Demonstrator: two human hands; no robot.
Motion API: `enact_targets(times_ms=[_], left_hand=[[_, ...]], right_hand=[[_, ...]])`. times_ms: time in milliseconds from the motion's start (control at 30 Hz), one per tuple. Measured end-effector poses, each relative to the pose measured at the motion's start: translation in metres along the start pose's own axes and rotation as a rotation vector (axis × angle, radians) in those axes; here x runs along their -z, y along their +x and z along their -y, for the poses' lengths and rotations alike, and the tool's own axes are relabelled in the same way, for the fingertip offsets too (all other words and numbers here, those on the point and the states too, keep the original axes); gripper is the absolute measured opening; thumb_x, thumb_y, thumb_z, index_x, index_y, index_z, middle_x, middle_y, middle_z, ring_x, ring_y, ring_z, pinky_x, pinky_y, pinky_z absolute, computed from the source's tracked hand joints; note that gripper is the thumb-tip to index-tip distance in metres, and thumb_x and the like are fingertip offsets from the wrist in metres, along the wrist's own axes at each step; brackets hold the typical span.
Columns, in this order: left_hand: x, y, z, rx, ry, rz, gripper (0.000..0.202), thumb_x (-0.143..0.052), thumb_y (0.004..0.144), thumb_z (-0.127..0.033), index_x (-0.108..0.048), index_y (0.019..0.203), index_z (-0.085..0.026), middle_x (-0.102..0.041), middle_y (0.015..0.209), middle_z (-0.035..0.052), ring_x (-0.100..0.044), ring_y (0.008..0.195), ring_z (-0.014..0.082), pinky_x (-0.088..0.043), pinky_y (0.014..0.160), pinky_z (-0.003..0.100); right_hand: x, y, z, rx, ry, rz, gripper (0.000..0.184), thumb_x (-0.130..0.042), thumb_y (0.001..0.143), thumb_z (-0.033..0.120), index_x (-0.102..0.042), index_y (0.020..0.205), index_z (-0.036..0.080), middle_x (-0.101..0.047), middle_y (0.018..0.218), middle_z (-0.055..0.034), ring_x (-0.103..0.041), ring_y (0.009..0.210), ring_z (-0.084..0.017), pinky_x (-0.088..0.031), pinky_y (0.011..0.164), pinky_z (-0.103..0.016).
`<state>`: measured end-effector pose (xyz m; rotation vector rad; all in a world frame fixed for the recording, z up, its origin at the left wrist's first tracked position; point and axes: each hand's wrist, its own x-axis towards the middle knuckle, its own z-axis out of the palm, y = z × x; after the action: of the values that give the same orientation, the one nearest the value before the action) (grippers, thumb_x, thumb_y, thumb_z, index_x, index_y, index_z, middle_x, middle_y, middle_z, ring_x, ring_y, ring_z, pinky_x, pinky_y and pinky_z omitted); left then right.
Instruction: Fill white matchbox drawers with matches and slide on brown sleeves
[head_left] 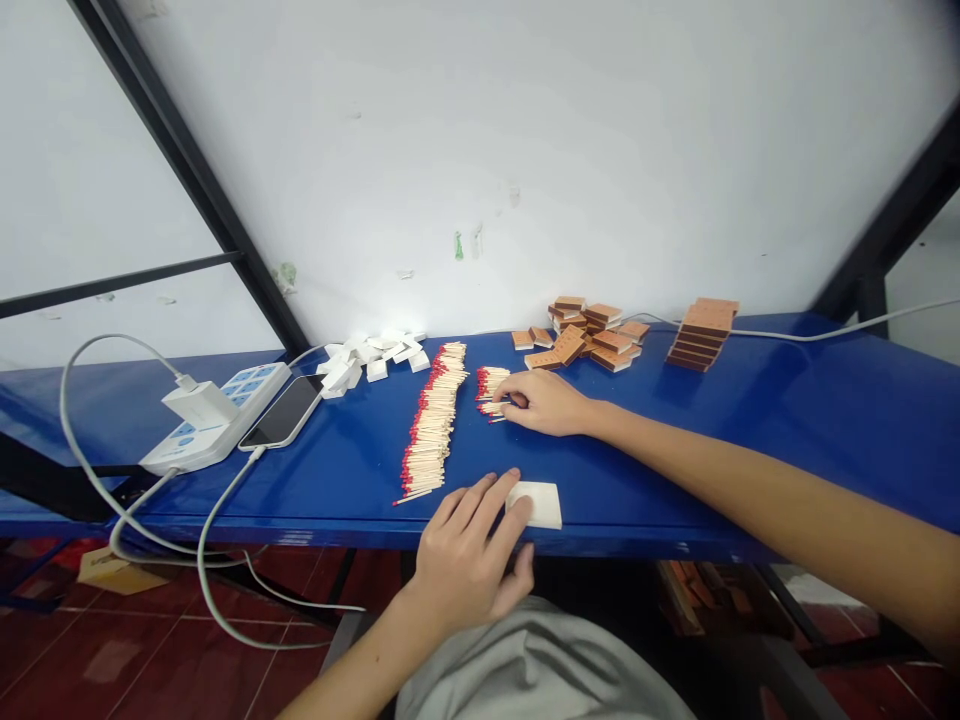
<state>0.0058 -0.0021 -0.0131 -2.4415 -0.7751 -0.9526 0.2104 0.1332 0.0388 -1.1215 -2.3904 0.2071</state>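
The small pile of matches (493, 377) is on the worktop (825, 430), and the right hand (546, 402) is touching it from 3 o'clock. From this pile, the long row of matches (435, 415) is near, at 8 o'clock. The heap of little trays (373, 357) is between 9 and 10. The phone (285, 412) is at 9, and the power strip (255, 385) is just past it, with a plug (199, 403) in it. The loose matchboxes (589, 335) are at 2. The stacked matchboxes (701, 335) are farther off, between 2 and 3. At 5 is a flat piece (546, 506), with left hand (465, 560) fingers on it. The wall (450, 150) is behind, at 12.
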Motion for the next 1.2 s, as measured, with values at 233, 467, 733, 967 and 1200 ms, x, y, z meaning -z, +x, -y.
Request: enact_targets(times_ms=[233, 467, 733, 967, 1200], left_hand=[[0.0010, 0.0001, -0.0004, 0.004, -0.004, 0.000, 0.032, -0.053, 0.086, -0.026, -0.064, 0.114, -0.015, -0.064, 0.133, 0.0128, -0.064, 0.111, 0.0290, -0.050, 0.086, 0.039], [0.0000, -0.0006, 0.0000, 0.004, -0.008, -0.006, 0.032, -0.053, 0.086, -0.026, -0.064, 0.114, -0.014, -0.063, 0.133, 0.0133, -0.064, 0.111, 0.0295, -0.050, 0.086, 0.040], [-0.0009, -0.0010, 0.0000, 0.004, -0.001, -0.007, 0.032, -0.053, 0.086, -0.027, -0.064, 0.114, -0.015, -0.063, 0.134, 0.0130, -0.064, 0.111, 0.0293, -0.050, 0.086, 0.040], [0.0004, -0.0007, 0.0000, 0.008, -0.010, 0.002, 0.033, -0.053, 0.085, -0.026, -0.064, 0.115, -0.015, -0.062, 0.135, 0.0125, -0.063, 0.112, 0.0294, -0.050, 0.088, 0.040], [0.0001, -0.0002, -0.0003, 0.005, -0.007, -0.008, 0.033, -0.053, 0.085, -0.026, -0.064, 0.114, -0.015, -0.064, 0.133, 0.0125, -0.064, 0.111, 0.0288, -0.050, 0.086, 0.040]], right_hand=[[0.0034, -0.0010, 0.0059, -0.007, -0.023, 0.006, 0.016, -0.060, 0.080, 0.027, -0.072, 0.089, 0.019, -0.062, 0.072, 0.0002, -0.049, 0.063, -0.013, -0.030, 0.060, -0.025], [0.0040, -0.0013, 0.0060, -0.025, -0.063, 0.026, 0.019, -0.064, 0.077, 0.032, -0.070, 0.091, 0.020, -0.061, 0.074, 0.0008, -0.049, 0.063, -0.013, -0.030, 0.060, -0.024], [0.0040, -0.0018, 0.0062, -0.037, -0.069, 0.020, 0.015, -0.059, 0.081, 0.032, -0.068, 0.085, 0.020, -0.063, 0.074, 0.0001, -0.049, 0.064, -0.013, -0.028, 0.060, -0.025], [0.0042, -0.0014, 0.0052, -0.044, -0.052, 0.036, 0.022, -0.052, 0.079, 0.019, -0.069, 0.092, 0.020, -0.063, 0.074, 0.0001, -0.048, 0.062, -0.013, -0.027, 0.059, -0.025], [0.0032, -0.0015, 0.0045, -0.028, -0.067, 0.032, 0.023, -0.054, 0.077, 0.021, -0.069, 0.094, 0.020, -0.062, 0.074, -0.0001, -0.047, 0.062, -0.014, -0.027, 0.061, -0.025]])
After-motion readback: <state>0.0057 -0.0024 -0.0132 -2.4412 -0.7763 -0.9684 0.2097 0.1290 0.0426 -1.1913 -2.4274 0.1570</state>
